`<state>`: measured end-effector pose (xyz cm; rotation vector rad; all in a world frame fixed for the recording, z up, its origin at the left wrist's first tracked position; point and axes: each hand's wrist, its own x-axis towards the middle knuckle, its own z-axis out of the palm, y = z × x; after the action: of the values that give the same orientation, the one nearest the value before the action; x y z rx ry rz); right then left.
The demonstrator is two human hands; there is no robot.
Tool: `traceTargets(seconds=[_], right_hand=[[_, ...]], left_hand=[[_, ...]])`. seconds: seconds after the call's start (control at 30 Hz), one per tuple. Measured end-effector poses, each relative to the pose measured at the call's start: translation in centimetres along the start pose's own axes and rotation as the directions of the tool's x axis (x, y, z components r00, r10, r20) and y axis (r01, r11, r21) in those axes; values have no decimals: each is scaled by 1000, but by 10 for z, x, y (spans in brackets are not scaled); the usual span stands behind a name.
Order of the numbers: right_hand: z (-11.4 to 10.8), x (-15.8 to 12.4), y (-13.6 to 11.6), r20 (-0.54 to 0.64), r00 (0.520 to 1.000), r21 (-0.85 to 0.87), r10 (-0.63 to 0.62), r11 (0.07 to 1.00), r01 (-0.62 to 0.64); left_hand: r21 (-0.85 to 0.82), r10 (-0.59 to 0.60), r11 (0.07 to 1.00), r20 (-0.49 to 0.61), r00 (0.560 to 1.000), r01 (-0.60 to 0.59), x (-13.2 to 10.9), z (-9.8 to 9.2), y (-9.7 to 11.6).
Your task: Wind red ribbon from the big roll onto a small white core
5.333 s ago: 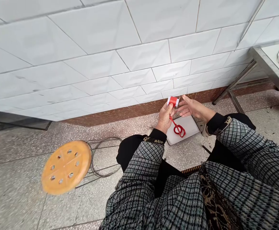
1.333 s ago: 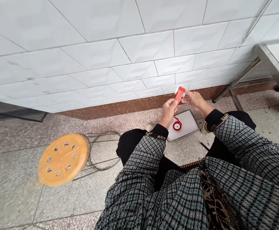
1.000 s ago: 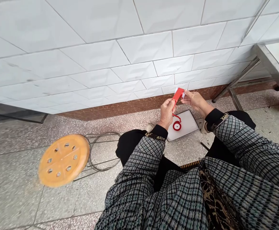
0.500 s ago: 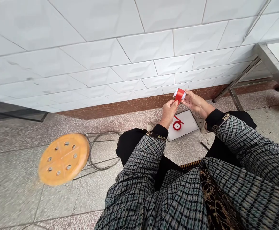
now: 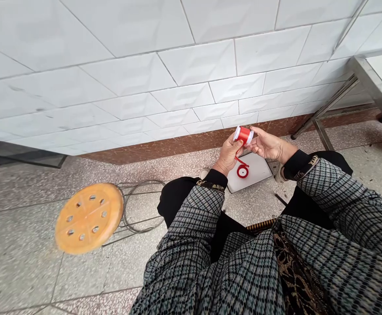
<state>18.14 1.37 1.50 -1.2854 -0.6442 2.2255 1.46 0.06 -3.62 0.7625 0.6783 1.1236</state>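
Note:
A white spool wound with red ribbon or thread [image 5: 243, 134] is tilted between my two hands. My left hand [image 5: 227, 154] grips it from the lower left, its thumb pressed on the red winding. At the spool's right rim, my right hand [image 5: 269, 145] has its fingertips curled around the white flange. Below them, a small roll of red ribbon [image 5: 242, 171] with a white centre lies on a white board [image 5: 259, 173]. Its loose red end reaches up toward my left hand. The fingers behind the spool are partly hidden.
An orange round stool [image 5: 89, 218] with wire legs lies on its side at left. A white tiled wall [image 5: 164, 87] runs ahead. A metal-framed table [image 5: 371, 83] stands at right. Scraps litter the floor, and a dark stick [image 5: 280, 200] lies near my right knee.
Both hands have lowered slightly with the spool, which has turned so its left flange sits lower and its winding shows more fully. The roll on the board stays in place.

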Motion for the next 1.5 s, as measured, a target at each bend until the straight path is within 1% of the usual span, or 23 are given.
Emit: traceTargets(seconds=[0.07, 0.1, 0.13, 0.17, 0.23, 0.3, 0.33, 0.37, 0.5, 0.57, 0.6, 0.67, 0.73, 0.8, 0.87, 0.93, 1.03, 1.13, 1.2, 1.33, 1.4, 1.5], right_hand=[[2, 0, 3, -34, 990, -94, -139, 986, 136], [2, 1, 4, -40, 971, -142, -235, 963, 228], [2, 2, 6, -42, 941, -186, -337, 928, 324], [2, 4, 8, -43, 900, -230, -433, 881, 413], [1, 10, 13, -60, 807, -329, -587, 775, 539], [0, 17, 19, -82, 732, -430, -677, 686, 587], [-1, 19, 21, -85, 707, -471, -702, 653, 593], [-1, 21, 22, -84, 690, -502, -719, 629, 594], [-2, 24, 22, -59, 651, -570, -756, 561, 600], [-4, 24, 19, -81, 622, -600, -779, 537, 593], [-6, 25, 18, -99, 615, -609, -782, 537, 584], [-8, 28, 15, -136, 622, -602, -771, 563, 566], [-10, 31, 14, -179, 641, -552, -746, 616, 563], [-9, 34, 13, -225, 672, -461, -706, 685, 565], [-7, 34, 12, -250, 714, -366, -653, 747, 555], [-4, 33, 11, -253, 746, -311, -616, 782, 540], [0, 31, 10, -265, 757, -288, -597, 798, 529], [0, 29, 9, -271, 763, -279, -587, 806, 522], [0, 28, 9, -264, 781, -246, -566, 823, 513], [0, 28, 13, -237, 832, -117, -501, 865, 488], [-1, 28, 14, -214, 844, -75, -491, 870, 487], [-2, 28, 14, -173, 854, -46, -490, 870, 490]], left_hand=[[-24, 19, 1000, -62, 998, -21, 1, 2, -3], [-32, 19, 999, -94, 995, -23, 1, 3, -5], [-39, 13, 999, -120, 993, -18, 2, 4, -6], [-46, 3, 999, -137, 991, -9, 3, 5, -7], [-64, -15, 998, -150, 989, 5, 4, 7, -9], [-91, -13, 996, -144, 990, -1, 4, 9, -10], [-103, -9, 995, -140, 990, -5, 4, 9, -11], [-109, -12, 994, -139, 990, -4, 4, 10, -11], [-111, -59, 993, -168, 984, 40, 2, 11, -13], [-125, -70, 991, -181, 981, 48, 0, 11, -13], [-130, -68, 991, -187, 980, 44, 0, 11, -13], [-116, -58, 993, -201, 978, 35, 0, 10, -13], [-64, -30, 998, -221, 975, 16, 0, 10, -12], [0, 11, 1000, -239, 971, -12, 0, 10, -13], [53, 48, 998, -251, 967, -36, 2, 10, -14], [94, 65, 995, -248, 967, -42, 3, 10, -16], [161, 98, 985, -253, 962, -58, 4, 8, -18], [187, 130, 979, -285, 950, -78, 5, 7, -19], [177, 120, 982, -300, 946, -69, 4, 7, -19], [156, 118, 985, -333, 935, -69, 3, 9, -21], [148, 114, 987, -342, 933, -67, 3, 10, -20], [125, 73, 992, -320, 945, -34, 4, 9, -18]])
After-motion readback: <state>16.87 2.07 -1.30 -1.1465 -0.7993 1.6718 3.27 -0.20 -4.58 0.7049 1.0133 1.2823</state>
